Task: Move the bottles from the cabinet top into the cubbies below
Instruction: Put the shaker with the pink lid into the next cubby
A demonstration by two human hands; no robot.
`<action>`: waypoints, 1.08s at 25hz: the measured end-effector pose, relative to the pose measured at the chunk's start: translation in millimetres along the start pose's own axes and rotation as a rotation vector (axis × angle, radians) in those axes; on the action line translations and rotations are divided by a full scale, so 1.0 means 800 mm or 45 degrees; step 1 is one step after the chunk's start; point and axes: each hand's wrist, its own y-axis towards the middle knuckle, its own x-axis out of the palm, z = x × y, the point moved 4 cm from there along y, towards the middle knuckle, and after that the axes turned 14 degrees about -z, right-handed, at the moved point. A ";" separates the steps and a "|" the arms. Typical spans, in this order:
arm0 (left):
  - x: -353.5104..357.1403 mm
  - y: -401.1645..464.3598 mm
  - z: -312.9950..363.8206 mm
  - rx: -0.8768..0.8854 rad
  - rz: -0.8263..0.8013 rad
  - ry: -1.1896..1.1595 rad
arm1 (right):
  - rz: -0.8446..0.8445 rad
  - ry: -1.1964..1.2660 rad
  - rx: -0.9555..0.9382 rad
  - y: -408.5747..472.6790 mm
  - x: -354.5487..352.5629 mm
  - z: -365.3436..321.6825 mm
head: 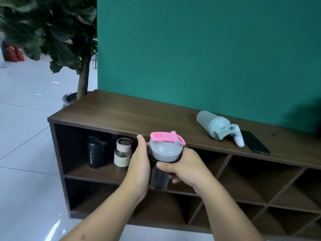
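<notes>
Dark translucent shaker bottle with grey lid and pink flip cap (pixel 162 164) | upright in front of the wooden cabinet's upper cubby (pixel 104 171) | our left hand (pixel 139 164) and right hand (pixel 184 166) wrap its body | likely light, rigid, smooth plastic | best held at mid-body, not the cap

Likely an office lobby: glossy white floor tiles (pixel 26 145), a green wall (pixel 191 58), a potted tree (pixel 69 49), a wooden cubby cabinet (pixel 121 115).

Shaker bottle (pixel 165 153): dark, grey-pink lid, upright, frame centre.
Green bottle (pixel 212 125): lying, cabinet top (pixel 121 112), right.
Black bottle (pixel 95 152), beige bottle (pixel 122 153): upright, upper-left cubby (pixel 74 173).
</notes>
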 end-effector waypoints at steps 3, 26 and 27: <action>-0.001 0.009 -0.054 -0.237 0.028 -0.082 | 0.042 0.142 0.104 0.023 0.003 0.084; -0.024 0.150 -0.231 -0.423 0.220 -0.289 | 0.502 0.315 0.123 0.193 0.030 0.233; -0.025 0.148 -0.234 -0.433 0.243 -0.281 | 0.526 0.285 0.140 0.191 0.032 0.234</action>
